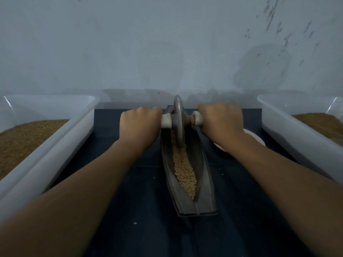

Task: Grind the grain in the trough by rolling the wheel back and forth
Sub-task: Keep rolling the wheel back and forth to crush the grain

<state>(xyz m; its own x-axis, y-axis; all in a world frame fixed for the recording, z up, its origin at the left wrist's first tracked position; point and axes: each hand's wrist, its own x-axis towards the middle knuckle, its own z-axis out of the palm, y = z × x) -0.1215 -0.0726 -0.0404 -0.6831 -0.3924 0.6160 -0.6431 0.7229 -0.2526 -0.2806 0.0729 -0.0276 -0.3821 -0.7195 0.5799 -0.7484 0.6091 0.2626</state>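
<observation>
In the head view, the metal wheel (179,120) stands upright just above the middle of the frame, at the far end of the narrow boat-shaped trough (187,164) that runs down the centre toward the bottom. The left hand (139,123) is curled round the pale handle (167,121) on the left of the wheel, and the right hand (221,119) is wrapped round the matching handle stub on the right, so both fists grip the axle with the arms stretched forward. The grain (184,168) lies as a pale strip along the trough's channel below the wheel, mostly whole-looking kernels, which suggests the grinding is under way but far from finished. The step in hand appears to be the far end of a forward stroke; the next move calls for drawing the wheel back down the channel toward the near end, keeping it upright and pressed down evenly so it stays in the groove and does not push kernels over the rim. A white tub (48,138) holding brown grain fills the left of the frame, another white tub (297,134) sits at the right, and a small white dish (254,138) peeks out behind the right wrist, all on a dark blue cloth (141,210).
</observation>
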